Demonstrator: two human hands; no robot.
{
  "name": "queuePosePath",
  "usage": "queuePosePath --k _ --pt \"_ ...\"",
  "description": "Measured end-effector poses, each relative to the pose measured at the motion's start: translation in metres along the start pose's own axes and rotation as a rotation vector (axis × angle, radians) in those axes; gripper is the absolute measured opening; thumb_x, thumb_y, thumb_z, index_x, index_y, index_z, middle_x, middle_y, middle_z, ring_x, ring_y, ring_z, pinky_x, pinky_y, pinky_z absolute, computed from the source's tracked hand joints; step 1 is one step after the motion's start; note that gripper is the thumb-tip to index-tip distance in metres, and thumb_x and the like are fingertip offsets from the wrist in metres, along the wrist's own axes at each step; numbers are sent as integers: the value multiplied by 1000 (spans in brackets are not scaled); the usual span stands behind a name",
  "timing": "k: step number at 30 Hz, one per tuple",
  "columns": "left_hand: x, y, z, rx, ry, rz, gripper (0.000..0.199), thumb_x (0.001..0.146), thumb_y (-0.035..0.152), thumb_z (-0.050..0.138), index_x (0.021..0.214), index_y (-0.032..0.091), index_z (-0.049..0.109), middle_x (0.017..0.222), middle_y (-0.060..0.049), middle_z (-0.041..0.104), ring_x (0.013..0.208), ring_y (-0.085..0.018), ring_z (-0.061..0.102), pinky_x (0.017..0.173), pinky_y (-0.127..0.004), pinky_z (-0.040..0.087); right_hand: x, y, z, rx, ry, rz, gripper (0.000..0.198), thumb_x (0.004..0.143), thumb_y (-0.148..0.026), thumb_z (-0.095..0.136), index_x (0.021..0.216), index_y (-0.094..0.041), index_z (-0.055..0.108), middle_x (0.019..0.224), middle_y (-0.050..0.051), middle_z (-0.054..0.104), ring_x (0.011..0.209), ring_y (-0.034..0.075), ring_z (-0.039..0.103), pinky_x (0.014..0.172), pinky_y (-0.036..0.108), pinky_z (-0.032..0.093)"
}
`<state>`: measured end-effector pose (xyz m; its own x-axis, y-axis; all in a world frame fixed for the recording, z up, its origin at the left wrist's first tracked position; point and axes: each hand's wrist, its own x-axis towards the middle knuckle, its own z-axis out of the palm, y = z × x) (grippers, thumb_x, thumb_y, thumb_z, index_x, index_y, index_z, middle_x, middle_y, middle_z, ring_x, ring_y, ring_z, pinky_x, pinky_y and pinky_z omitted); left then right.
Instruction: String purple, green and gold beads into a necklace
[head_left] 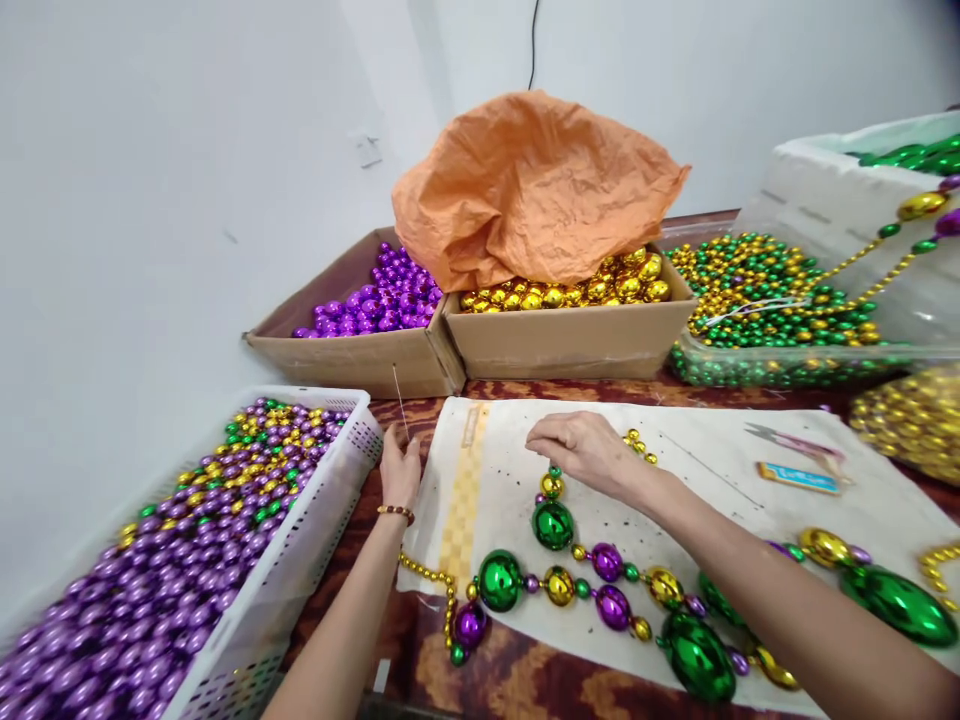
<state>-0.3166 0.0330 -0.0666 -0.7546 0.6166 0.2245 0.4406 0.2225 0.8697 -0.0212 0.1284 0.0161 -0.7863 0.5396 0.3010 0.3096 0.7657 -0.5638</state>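
My left hand is closed in a pinch on a thin, needle-like wire that points upward, beside the white basket. My right hand is pinched above the white cloth, at the upper end of a bead strand. Small green and gold beads and a large green ball run down from its fingertips. The strand continues across the cloth in green, purple and gold beads, passing partly under my right forearm. Small gold beads lie just behind my right hand. What exactly sits between the right fingertips is hidden.
A white basket of mixed beads stands at left. Behind are cardboard boxes of purple beads and gold beads, with an orange bag. Snips and a blue-yellow packet lie on the cloth. Clear bins stand right.
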Motion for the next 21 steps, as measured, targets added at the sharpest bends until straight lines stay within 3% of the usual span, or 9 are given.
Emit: queuePosePath --k 2,5,7,9,11,14,18,21 --pt "-4 -1 -3 2 -15 -12 35 78 28 60 110 14 62 105 -12 68 98 -24 62 90 -38 46 -1 1 -2 21 31 6 19 93 -24 51 87 -21 69 84 0 70 79 14 62 69 22 37" --pt "-26 17 -4 -13 -52 12 27 79 35 58 93 14 68 85 -8 70 81 -21 63 79 -34 49 -2 3 -5 117 43 59 19 92 -22 52 84 -21 69 81 0 69 74 13 63 66 22 38" --pt "-45 39 -2 -63 -157 39 29 81 38 57 93 15 69 76 -5 68 70 -18 62 72 -30 50 -1 3 -5 232 20 105 18 90 -22 52 83 -20 69 77 -1 68 67 12 63 62 21 39" --pt "-62 64 4 -156 -339 40 30 82 39 58 96 16 69 74 -4 67 65 -16 60 65 -27 49 2 2 -5 363 -3 131 18 89 -22 52 82 -19 68 76 -1 68 63 11 63 60 20 41" --pt "-76 85 15 -283 -503 -10 30 81 40 60 95 16 70 80 -6 68 71 -17 61 59 -25 48 7 -1 -4 482 -30 121 18 88 -22 51 82 -18 68 76 -1 67 62 11 64 59 19 43" --pt "-90 103 34 -470 -597 -132 28 79 40 64 91 15 70 91 -9 68 85 -20 62 61 -24 48 14 -3 -1 579 -86 86 18 87 -22 51 81 -16 67 76 0 67 61 11 64 56 18 46" --pt "-98 107 48 -606 -659 -236 24 78 37 66 88 15 70 90 -8 70 87 -19 62 73 -26 47 24 1 4 512 -89 157 20 89 -20 47 84 -15 65 75 0 68 64 11 66 59 17 48" --pt "-99 104 49 -606 -733 -303 24 79 37 66 91 16 70 84 -7 70 81 -18 62 73 -26 46 28 1 6 391 -74 282 22 93 -23 44 91 -15 65 84 0 71 66 10 67 60 15 47"
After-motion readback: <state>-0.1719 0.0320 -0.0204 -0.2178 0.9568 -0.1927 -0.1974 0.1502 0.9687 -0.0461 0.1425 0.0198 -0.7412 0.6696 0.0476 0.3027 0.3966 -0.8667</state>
